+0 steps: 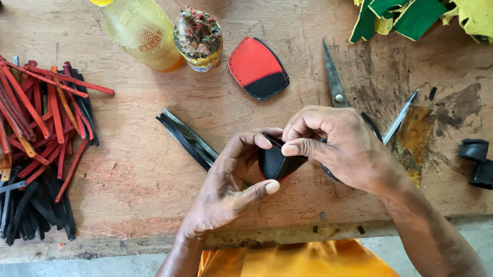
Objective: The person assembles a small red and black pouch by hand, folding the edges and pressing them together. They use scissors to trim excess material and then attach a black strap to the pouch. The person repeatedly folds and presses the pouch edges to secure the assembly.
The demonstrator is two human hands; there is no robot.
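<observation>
Pinching at the upper edge of a small black leather piece (276, 162), the fingers (295, 149) of the right hand (338, 145) are pressed together on it, while the left hand (229, 180) cups it from below, thumb against its lower edge and forefinger curled over the top. The piece is held just above the table (140, 171), near its front edge. An edge appears to be folded or fitted at this stage; a firm, steady hold would be called for next. Scissors (334, 81) lie open just behind the right hand, partly hidden by it. A finished red-and-black piece (258, 67) lies farther back, beside a yellow bottle (136, 24) and a crusted jar (198, 39). Black strips (187, 139) lie just left of the hands, and a heap of red and black strips (26, 140) well to the left. Nothing is seen blocking the hands.
</observation>
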